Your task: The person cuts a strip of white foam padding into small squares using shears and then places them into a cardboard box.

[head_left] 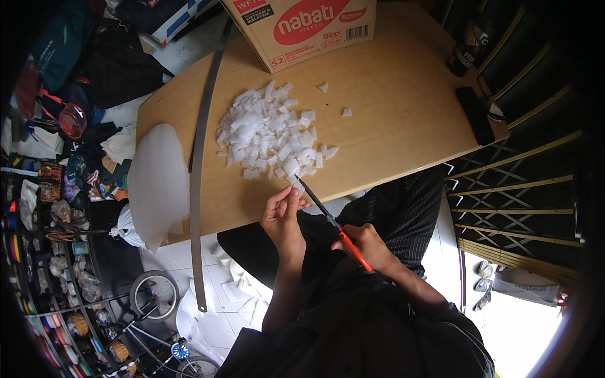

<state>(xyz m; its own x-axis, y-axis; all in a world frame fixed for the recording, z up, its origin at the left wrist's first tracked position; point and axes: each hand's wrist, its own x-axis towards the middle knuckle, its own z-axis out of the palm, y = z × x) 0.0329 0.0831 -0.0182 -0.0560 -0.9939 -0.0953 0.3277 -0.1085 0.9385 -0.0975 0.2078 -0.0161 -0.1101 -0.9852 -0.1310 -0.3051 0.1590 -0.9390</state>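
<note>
White foam strip (297,184) pinched in left hand (282,217), right hand (367,246) gripping orange-handled scissors (334,225)

A brown cardboard carton (301,28) stands at the far edge of the wooden table (403,94), just beyond a heap of white cut pieces (272,133); its near face bears a large red oval label with white lettering and a small barcode patch. At the far right corner stands a dark bottle (463,55) with a black-and-white label
</note>
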